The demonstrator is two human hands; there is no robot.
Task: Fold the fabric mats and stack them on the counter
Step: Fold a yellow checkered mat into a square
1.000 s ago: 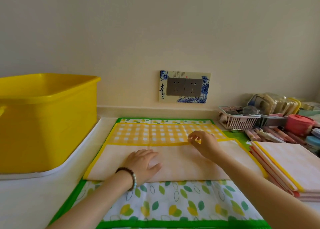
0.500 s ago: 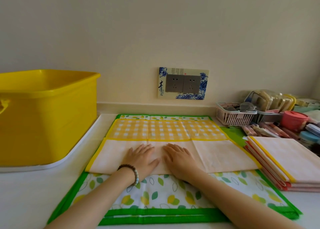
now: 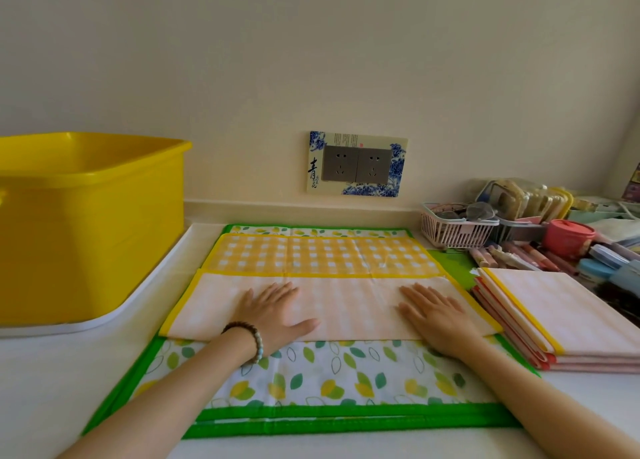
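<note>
A yellow-checked mat [image 3: 322, 256] with a yellow border lies on the counter, its near half folded up so the pale back [image 3: 349, 306] faces me. My left hand [image 3: 273, 314], with a bead bracelet at the wrist, presses flat on the fold's left part. My right hand [image 3: 436, 316] presses flat on its right part. Both have fingers spread and hold nothing. Under this mat lies a leaf-print mat [image 3: 311, 379] with a green border. A stack of folded mats [image 3: 561, 323] sits at the right.
A big yellow tub [image 3: 86, 223] stands on a white tray at the left. A pink basket [image 3: 453, 228], a red lidded pot [image 3: 568, 236], pens and small items crowd the back right. A wall socket [image 3: 356, 164] is above the counter.
My right hand left the fold's far edge, came down beside my left hand, then slid right along the folded mat. My left hand stayed pressed in place.
</note>
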